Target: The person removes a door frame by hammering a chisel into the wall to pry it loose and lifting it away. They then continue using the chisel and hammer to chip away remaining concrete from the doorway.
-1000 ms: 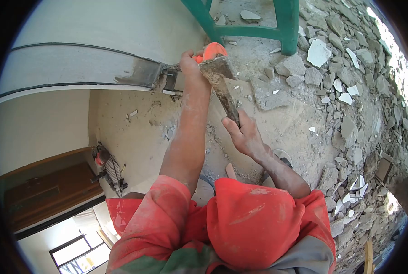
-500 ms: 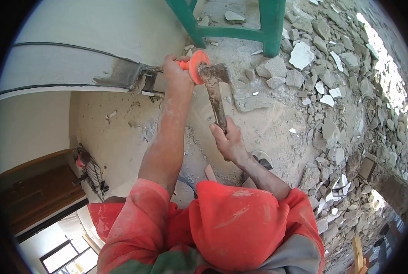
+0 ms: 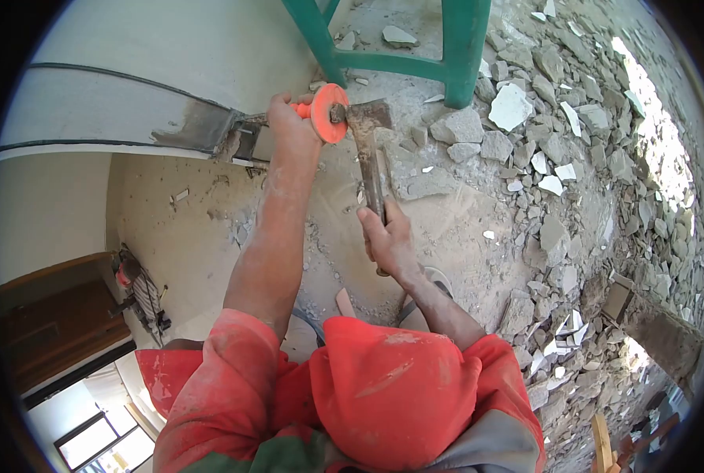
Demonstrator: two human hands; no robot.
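Observation:
My left hand point(image 3: 289, 118) is closed around a chisel point(image 3: 330, 113) with an orange grip and a round orange hand guard. Its tip lies against the broken end of the wall edge point(image 3: 227, 138), partly hidden behind my hand. In my right hand point(image 3: 389, 240) is the handle of a worn, dusty hatchet point(image 3: 371, 162). The blunt back of the hatchet head faces the chisel's struck end, with a small gap between them.
Broken concrete and tile rubble point(image 3: 557, 158) covers the floor on the right. A green plastic stool point(image 3: 399, 63) stands ahead, close to the wall point(image 3: 162, 47). At lower left is a brown door point(image 3: 60, 331). A wooden piece point(image 3: 602, 441) lies at lower right.
The hatchet head has drawn slightly away from the chisel's end, which now shows. The whole view has shifted a little. Both hands keep their grips.

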